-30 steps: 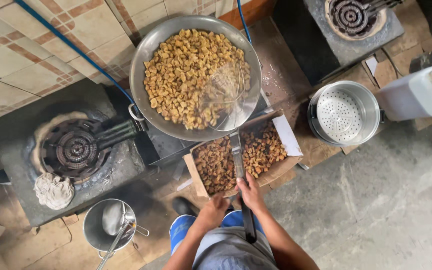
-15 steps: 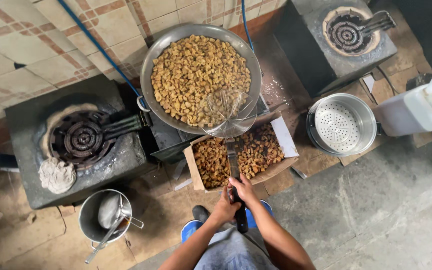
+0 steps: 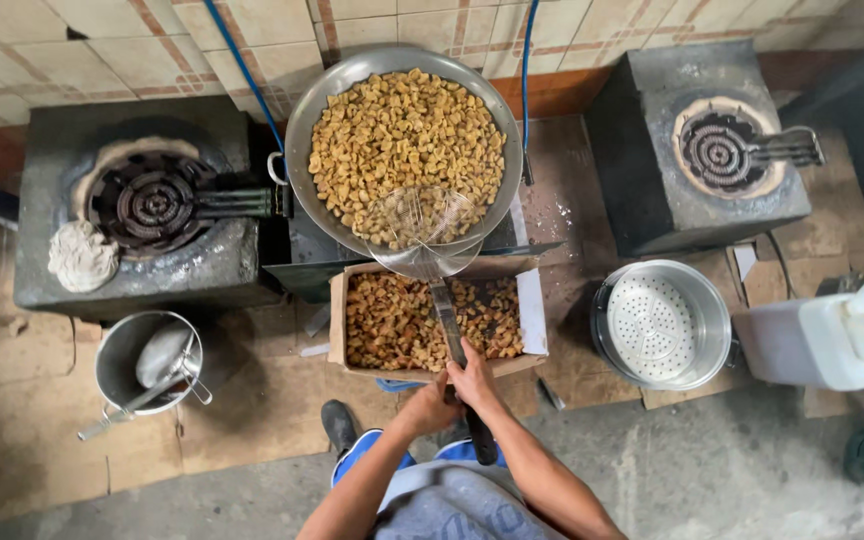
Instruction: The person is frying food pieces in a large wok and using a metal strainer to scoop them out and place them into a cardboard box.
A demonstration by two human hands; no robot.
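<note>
Both hands — left hand (image 3: 430, 405) and right hand (image 3: 472, 380) — are clenched around the long handle of a wire skimmer (image 3: 422, 232), whose mesh basket rests at the 6 o'clock rim of the big wok (image 3: 304, 150) heaped with golden fried pieces (image 3: 402, 140). Just below it, touching the wok's stand, sits a cardboard box (image 3: 535, 310) already part filled with the darker pieces. This looks like the scooping step — lifting fried pieces across into the box. The next move calls for a level lift so nothing spills over the rim.
</note>
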